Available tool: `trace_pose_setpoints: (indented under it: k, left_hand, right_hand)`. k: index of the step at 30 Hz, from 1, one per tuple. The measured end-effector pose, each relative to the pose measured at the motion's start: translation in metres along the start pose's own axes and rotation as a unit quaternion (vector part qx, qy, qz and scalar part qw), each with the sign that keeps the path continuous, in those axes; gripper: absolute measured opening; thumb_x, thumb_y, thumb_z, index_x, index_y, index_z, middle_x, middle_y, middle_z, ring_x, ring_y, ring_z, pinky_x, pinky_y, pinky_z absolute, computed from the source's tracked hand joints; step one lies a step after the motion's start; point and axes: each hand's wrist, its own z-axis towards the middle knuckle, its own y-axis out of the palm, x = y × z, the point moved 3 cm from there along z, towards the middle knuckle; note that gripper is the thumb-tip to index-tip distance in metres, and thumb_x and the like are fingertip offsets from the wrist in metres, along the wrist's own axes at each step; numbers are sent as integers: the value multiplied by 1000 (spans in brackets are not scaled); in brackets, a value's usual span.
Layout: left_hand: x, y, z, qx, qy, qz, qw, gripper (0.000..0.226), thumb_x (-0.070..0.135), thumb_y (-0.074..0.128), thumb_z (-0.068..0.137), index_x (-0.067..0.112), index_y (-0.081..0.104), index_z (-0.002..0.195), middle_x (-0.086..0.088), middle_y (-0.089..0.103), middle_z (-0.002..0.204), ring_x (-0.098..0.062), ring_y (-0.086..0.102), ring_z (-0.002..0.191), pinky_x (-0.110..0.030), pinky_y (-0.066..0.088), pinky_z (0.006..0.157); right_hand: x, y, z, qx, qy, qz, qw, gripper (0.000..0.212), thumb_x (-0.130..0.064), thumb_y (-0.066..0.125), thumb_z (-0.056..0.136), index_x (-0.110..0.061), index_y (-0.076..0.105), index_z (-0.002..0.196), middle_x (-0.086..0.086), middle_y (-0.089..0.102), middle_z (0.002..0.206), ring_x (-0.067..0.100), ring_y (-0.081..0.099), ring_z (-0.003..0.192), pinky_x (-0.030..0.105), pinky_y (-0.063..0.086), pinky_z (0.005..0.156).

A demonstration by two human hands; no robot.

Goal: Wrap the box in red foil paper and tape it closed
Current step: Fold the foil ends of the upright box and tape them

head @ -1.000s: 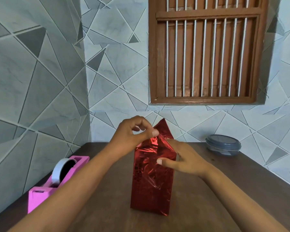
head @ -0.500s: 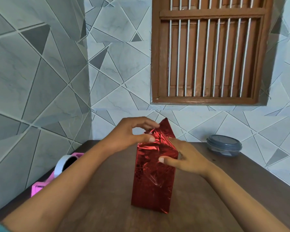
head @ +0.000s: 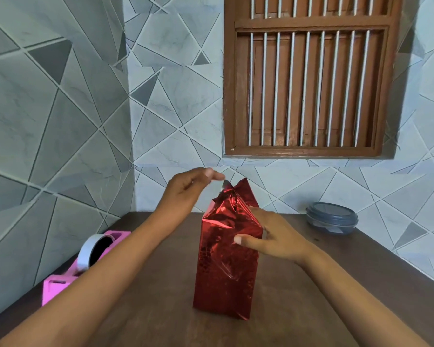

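A tall box wrapped in red foil paper (head: 224, 266) stands upright on the brown table (head: 298, 296), in the middle. Its top foil is gathered into a crumpled peak (head: 236, 194). My right hand (head: 276, 236) grips the box near the top from the right, thumb on the front face and fingers round the side. My left hand (head: 188, 189) hovers just left of the peak with its fingers stretched toward the foil tip and nothing held. A pink tape dispenser (head: 85, 261) with a white roll sits at the table's left edge.
A round grey lidded container (head: 331, 217) sits at the back right of the table. Tiled walls close the table in on the left and behind it. A brown barred window shutter (head: 308, 81) hangs above.
My left hand has let go of the pinched foil top and lifted up and to the left. The foil peak stays gathered. My right hand keeps its hold on the box.
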Motion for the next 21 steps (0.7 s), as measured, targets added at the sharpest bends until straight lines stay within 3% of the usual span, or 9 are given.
trace_pose_setpoints:
  k: [4,7,11,15,17,19,21]
  left_hand:
    - [2,-5,-5,-109,62,92,988,57,52,67,71,40,52,125,24,54,128,2,44,125,-13,32,102]
    - [5,3,3,-155,139,203,957,53,52,72,68,41,59,118,22,56,127,2,42,123,-15,24,105]
    - [16,8,22,-157,178,288,928,29,53,64,67,33,73,86,18,67,90,7,44,95,-21,23,92]
    - [28,14,33,-230,161,314,907,14,37,70,76,30,74,87,24,60,66,12,52,75,-22,37,75]
    - [29,15,35,-245,128,306,911,26,40,68,76,31,73,99,22,66,68,11,57,73,-24,42,74]
    - [27,15,33,-232,97,265,931,35,40,65,77,27,70,110,15,72,80,6,62,82,-23,46,83]
    - [26,11,31,-174,85,179,965,26,26,64,87,19,68,113,15,71,85,1,66,88,-19,48,85]
  right_hand:
    - [-2,1,0,-2,3,3,1000,40,-35,67,81,-29,58,119,-26,60,105,-11,55,95,9,40,81]
    - [-4,1,2,-4,8,-5,1000,34,-37,67,80,-35,57,112,-22,62,101,-5,57,93,15,43,79]
    - [-5,1,2,-6,7,-5,1000,38,-36,68,80,-29,59,116,-18,64,102,-3,58,93,15,43,80]
    - [-2,1,1,-1,18,-3,1000,41,-37,67,79,-22,60,116,-17,63,100,-2,56,93,12,42,78]
    - [-1,0,-1,1,24,7,1000,40,-37,67,78,-22,60,114,-14,65,102,-1,58,92,16,44,80]
    - [-2,-1,-1,-1,25,13,1000,38,-37,66,79,-20,61,112,-12,66,102,-1,59,93,17,45,82]
    - [-3,0,-1,-3,17,14,1000,36,-34,67,79,-18,62,112,-11,66,104,-2,59,95,16,44,83]
